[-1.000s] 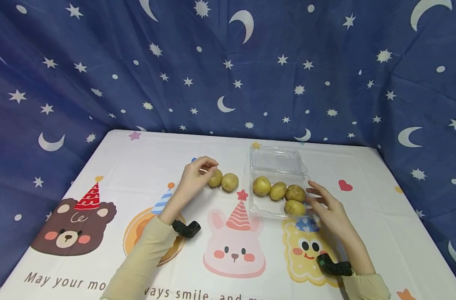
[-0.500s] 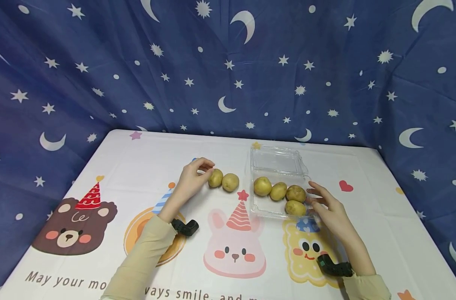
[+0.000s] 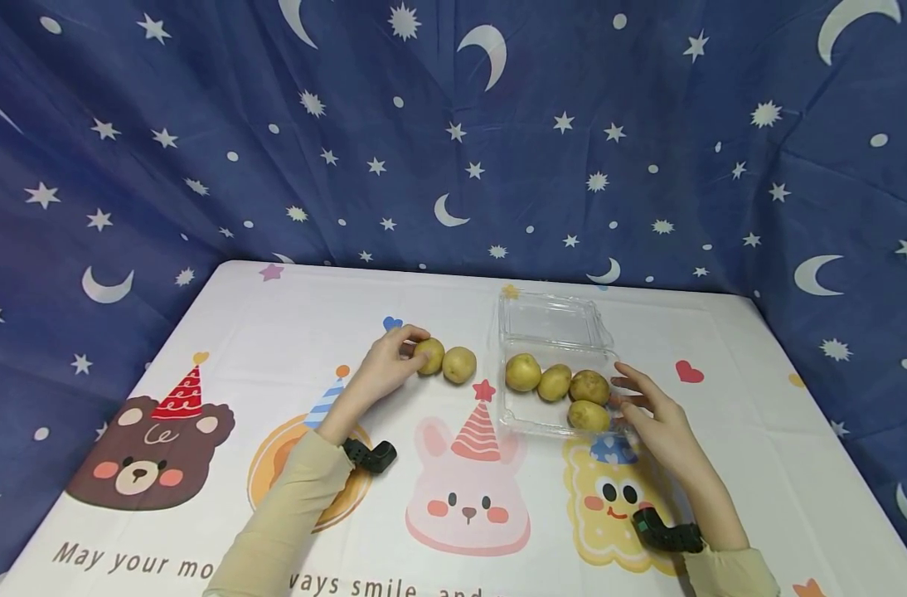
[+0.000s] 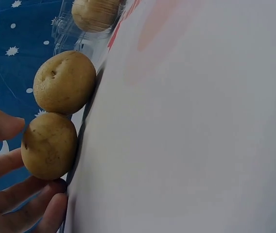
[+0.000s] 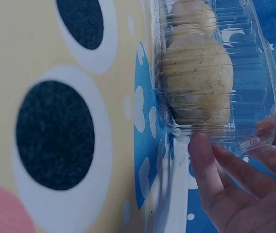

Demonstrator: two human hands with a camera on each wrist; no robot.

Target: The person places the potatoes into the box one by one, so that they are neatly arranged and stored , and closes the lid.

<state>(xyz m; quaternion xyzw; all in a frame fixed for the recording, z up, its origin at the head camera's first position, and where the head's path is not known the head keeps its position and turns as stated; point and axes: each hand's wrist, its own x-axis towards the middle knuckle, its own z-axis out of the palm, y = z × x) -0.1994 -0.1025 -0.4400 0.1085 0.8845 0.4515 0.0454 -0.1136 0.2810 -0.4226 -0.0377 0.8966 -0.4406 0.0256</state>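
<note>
My left hand curls its thumb and fingers round the left of two loose potatoes, which rests on the cloth. In the left wrist view, some fingers pass behind this potato, and full contact is hard to tell. A second loose potato touches it on the right. My right hand grips the right side of a clear plastic clamshell box. In the right wrist view, digits lie at the rim and against the ribbed wall. Several potatoes lie in the box's base.
The box's hinged lid lies folded open toward the back. A white tablecloth with printed cartoon animals covers the table. Behind it hangs a blue curtain with stars and moons. Each wrist wears a black camera band.
My left hand has come down and closed in on the left loose potato, its thumb now in front of it. The right hand and the box have stayed put.
</note>
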